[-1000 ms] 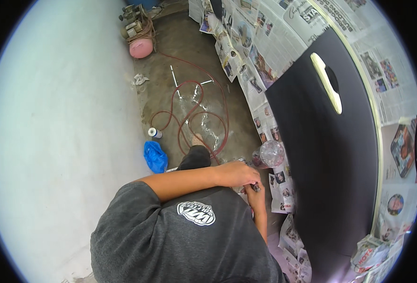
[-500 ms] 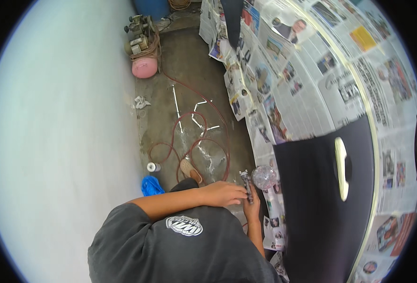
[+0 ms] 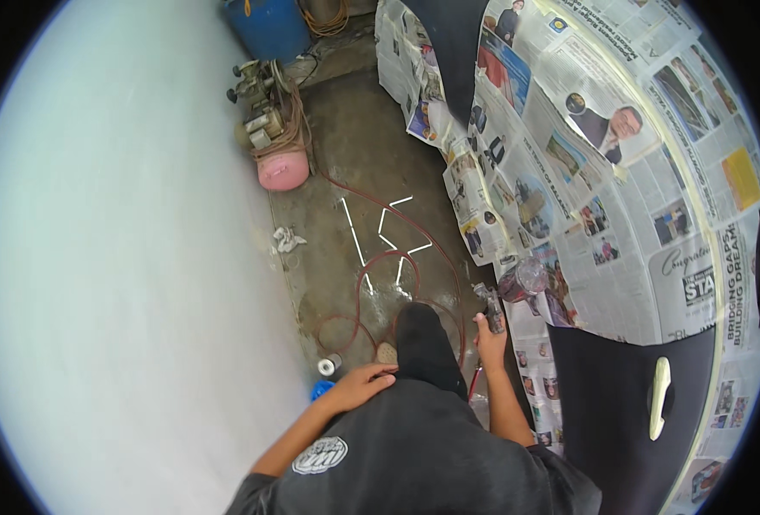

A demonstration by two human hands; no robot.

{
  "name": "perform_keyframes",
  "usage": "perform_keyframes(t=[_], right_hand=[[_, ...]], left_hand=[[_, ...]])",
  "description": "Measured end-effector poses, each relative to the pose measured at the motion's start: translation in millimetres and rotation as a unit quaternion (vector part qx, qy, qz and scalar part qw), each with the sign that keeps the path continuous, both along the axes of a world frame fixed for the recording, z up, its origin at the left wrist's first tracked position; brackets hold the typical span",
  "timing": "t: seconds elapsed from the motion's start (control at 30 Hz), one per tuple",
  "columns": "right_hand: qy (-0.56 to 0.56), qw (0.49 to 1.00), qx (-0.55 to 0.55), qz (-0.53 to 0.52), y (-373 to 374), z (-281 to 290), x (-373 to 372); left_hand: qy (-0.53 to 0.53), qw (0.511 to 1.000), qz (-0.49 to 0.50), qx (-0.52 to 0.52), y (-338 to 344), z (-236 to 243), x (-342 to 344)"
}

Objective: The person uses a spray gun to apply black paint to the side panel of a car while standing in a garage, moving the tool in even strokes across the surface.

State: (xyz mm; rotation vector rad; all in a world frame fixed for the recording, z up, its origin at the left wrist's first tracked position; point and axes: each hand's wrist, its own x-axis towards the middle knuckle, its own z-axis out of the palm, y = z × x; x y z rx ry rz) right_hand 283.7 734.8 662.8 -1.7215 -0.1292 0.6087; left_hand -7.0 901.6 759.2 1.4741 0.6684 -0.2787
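Observation:
A paint spray gun [image 3: 495,316] is gripped in my right hand [image 3: 489,343], pointing away from me. A clear rounded cup [image 3: 524,280] juts from its right side, close to the newspaper covering. At my left side, my left hand [image 3: 363,386] lies on my dark clothing near the hip, fingers stretched out and holding nothing. To the right stands a dark car door panel [image 3: 612,403], its handle [image 3: 660,399] wrapped in pale yellow tape. Taped newspaper [image 3: 603,232] covers the bodywork ahead of and around it.
A red hose [image 3: 436,236] loops across the wet concrete floor. At far left stand an air compressor [image 3: 283,172] with a pink tank and a blue barrel [image 3: 273,34]. A can [image 3: 328,365] and crumpled paper [image 3: 289,240] lie along the white wall [image 3: 157,257].
My left hand has come off the spray gun and moved left to my hip. My right hand has carried the gun forward, and my leg has come into view ahead.

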Motion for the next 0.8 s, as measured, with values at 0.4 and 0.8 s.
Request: perform_keyframes(t=[0.4,0.8], right_hand=[[0.012,0.998,-0.060,-0.022,181,-39,108],[0.035,0.991,-0.110,-0.072,310,-14,176]], left_hand=[[0.058,0.984,0.028,0.165,270,-9,114],[0.020,0.999,-0.027,0.037,464,-3,234]])
